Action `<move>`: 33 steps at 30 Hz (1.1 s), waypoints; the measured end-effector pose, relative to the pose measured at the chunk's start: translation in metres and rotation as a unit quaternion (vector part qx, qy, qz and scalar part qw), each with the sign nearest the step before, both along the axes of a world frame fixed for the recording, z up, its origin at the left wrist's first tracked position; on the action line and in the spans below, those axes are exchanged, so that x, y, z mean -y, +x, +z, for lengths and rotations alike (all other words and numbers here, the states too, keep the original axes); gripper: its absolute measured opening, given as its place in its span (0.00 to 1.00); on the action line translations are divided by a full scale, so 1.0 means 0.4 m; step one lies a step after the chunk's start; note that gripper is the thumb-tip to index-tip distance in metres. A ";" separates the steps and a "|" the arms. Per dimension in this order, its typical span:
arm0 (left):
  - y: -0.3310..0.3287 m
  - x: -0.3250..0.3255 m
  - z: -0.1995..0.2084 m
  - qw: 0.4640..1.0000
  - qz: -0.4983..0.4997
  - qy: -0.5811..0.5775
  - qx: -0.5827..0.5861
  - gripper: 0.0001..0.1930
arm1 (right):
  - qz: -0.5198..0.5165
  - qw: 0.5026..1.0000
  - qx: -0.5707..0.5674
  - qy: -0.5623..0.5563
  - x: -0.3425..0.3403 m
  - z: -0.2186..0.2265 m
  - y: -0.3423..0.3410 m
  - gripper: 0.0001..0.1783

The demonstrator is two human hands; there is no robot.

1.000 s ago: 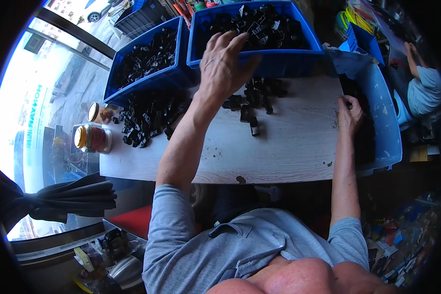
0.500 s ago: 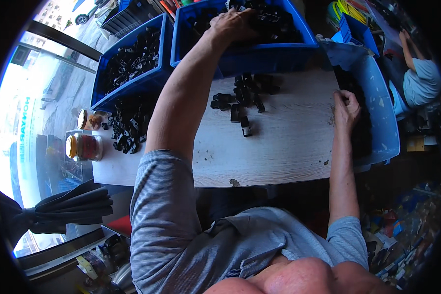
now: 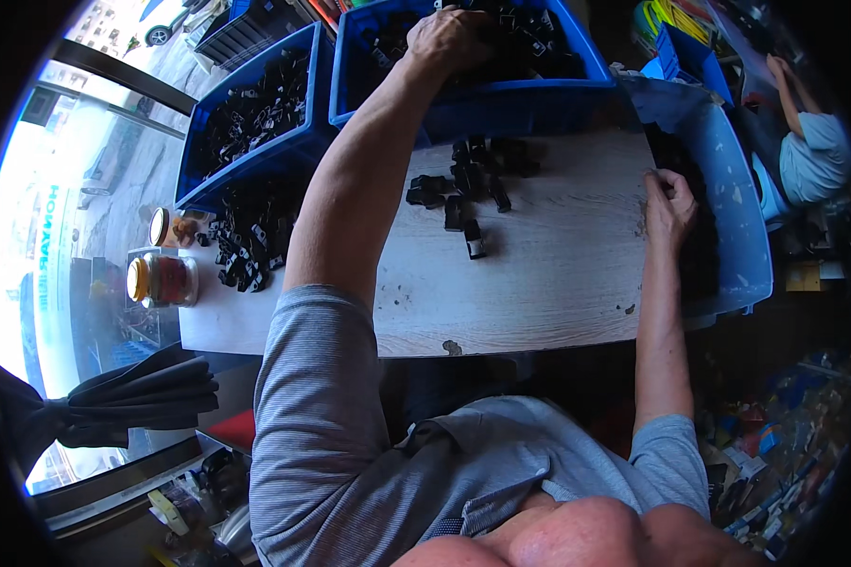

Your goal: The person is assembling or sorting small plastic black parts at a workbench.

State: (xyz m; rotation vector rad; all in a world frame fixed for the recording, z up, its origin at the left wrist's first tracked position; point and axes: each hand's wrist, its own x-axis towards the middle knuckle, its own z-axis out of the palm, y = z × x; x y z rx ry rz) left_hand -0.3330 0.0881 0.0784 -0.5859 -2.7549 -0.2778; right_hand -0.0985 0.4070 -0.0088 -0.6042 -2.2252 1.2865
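Note:
My left hand (image 3: 447,40) reaches into the large blue bin (image 3: 477,94) at the far side of the table, among small black plastic parts (image 3: 529,42). Its fingertips are lost in the dark pieces, so I cannot see whether they grip one. At the table's right edge rests my right hand (image 3: 669,210), thumb and fingers curled together; whatever they may hold is too small to make out. Between the hands, a loose group of black plastic parts (image 3: 465,180) lies on the pale wooden table (image 3: 511,293). The nearest of these parts shows a light face.
Left of the large bin stands a second blue bin (image 3: 255,151) of black parts, with a heap of similar pieces (image 3: 252,248) before it. Two jars (image 3: 168,281) sit at the table's left edge. A pale blue tub (image 3: 738,217) adjoins the right edge. Another person (image 3: 811,151) is at far right.
My left hand has shifted slightly left inside the large bin, and its fingers show less. My right hand and the parts on the table stay practically where they were.

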 end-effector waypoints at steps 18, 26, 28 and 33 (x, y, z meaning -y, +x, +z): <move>0.042 -0.081 0.021 0.985 0.048 0.143 0.078 0.30 | -0.030 0.999 0.030 0.009 -0.045 -0.001 0.020 0.18; 0.057 -0.042 0.057 0.952 0.014 0.291 0.094 0.24 | -0.022 0.999 0.024 0.004 -0.047 -0.012 0.018 0.19; 0.083 -0.036 0.068 0.934 -0.014 0.350 0.075 0.21 | -0.014 1.000 0.021 0.002 -0.044 -0.013 0.019 0.19; 0.186 -0.038 0.138 0.898 -0.048 0.429 0.088 0.26 | -0.021 0.999 0.024 0.005 -0.050 -0.013 0.023 0.19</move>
